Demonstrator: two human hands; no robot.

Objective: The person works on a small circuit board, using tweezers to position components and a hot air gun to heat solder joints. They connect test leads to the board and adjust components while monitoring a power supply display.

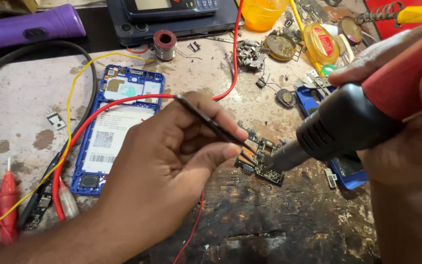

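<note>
Two hands meet over one small circuit board [261, 161], and the board lies between them, a little right of the middle of the worn workbench [20, 98]. Far to the left, a blue phone frame [116, 127] lies open with its long axis running away from the person, and red and yellow wires cross it.

Next comes the left hand [172, 161]. Its fingers are pinched around thin dark tweezers [216, 126], which slant down to the right. The tips reach the upper left edge of the board; I cannot tell if they grip a part there or only touch it. So the board lies just to the right of these fingers, very near.

The board itself is dark, nearly black, with small metal shields and tiny parts, irregular in outline. Its long axis goes from upper left to lower right. It rests flat on a burnt, dark patch of the bench.

From the right, the right hand [406, 122] is closed around a red and black hot-air tool [348, 122]. The nozzle points down to the left, just above the right part of the board. Both hands are close, the left one nearer through the tweezers.
</note>
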